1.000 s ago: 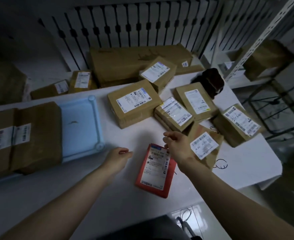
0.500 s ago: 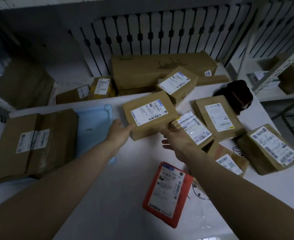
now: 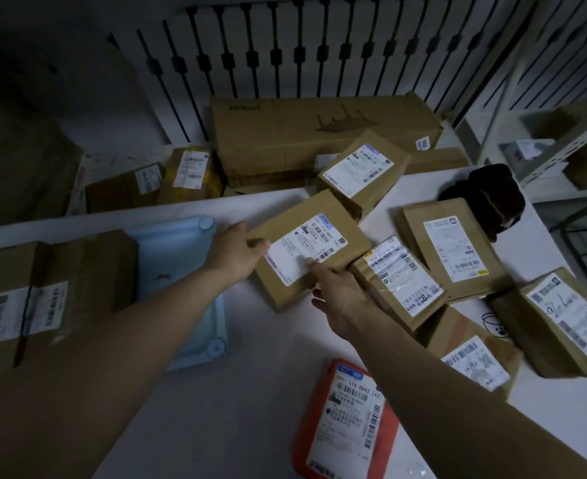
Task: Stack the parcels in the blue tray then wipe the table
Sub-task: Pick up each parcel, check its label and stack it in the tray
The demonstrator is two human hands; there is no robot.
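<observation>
A brown cardboard parcel (image 3: 330, 223) with a white label lies tilted in the middle of the white table (image 3: 236, 392). My left hand (image 3: 235, 252) grips its left end, thumb on top. My right hand (image 3: 337, 292) holds its near right edge, fingers on the label. The blue tray (image 3: 178, 257) sits to the left, with a large brown box (image 3: 43, 299) covering its left part. A red flat parcel (image 3: 347, 423) lies near me. Several more brown parcels (image 3: 454, 250) are spread over the table's right side.
A long cardboard box (image 3: 319, 133) and smaller parcels (image 3: 188, 174) lie behind the table against a barred white wall. A dark bundle (image 3: 485, 198) sits at the table's far right. A white metal shelf (image 3: 561, 146) with boxes stands at the right.
Both hands left the red parcel area, reached forward and closed on the brown parcel in the middle. The parcel has tilted and shifted a little.
</observation>
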